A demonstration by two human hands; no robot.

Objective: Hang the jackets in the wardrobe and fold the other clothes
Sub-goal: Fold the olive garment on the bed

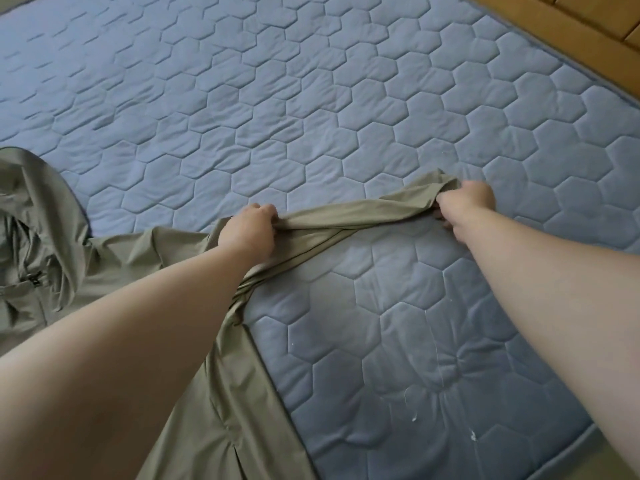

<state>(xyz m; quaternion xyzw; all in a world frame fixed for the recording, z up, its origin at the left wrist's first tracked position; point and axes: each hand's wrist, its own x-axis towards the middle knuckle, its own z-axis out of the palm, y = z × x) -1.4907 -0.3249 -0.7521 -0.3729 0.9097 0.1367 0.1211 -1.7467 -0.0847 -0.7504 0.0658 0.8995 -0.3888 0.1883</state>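
**Sleeve Straightening: Grip State and Hazards**

The olive jacket (214, 393) lies on the blue quilted pad (381, 98), with its body at near left. Beyond the body, the left hand (247, 230) is clenched on the sleeve (346, 211) near the shoulder. The right hand (465, 202) is clenched on the cuff end. The sleeve is stretched and twisted between them. The hood (41, 209) lies crumpled at left. Wooden floor (571, 22) shows at far right.

Hazard: uneven pull may drag the body out of flat. A retained twist would likely hinder fitting a hanger.

I see jacket (242, 410) plain olive-green; quilted cover (311, 98) grey-blue, stitched hexagon pattern, darker blue edging; wood (571, 26) top right honey-brown.
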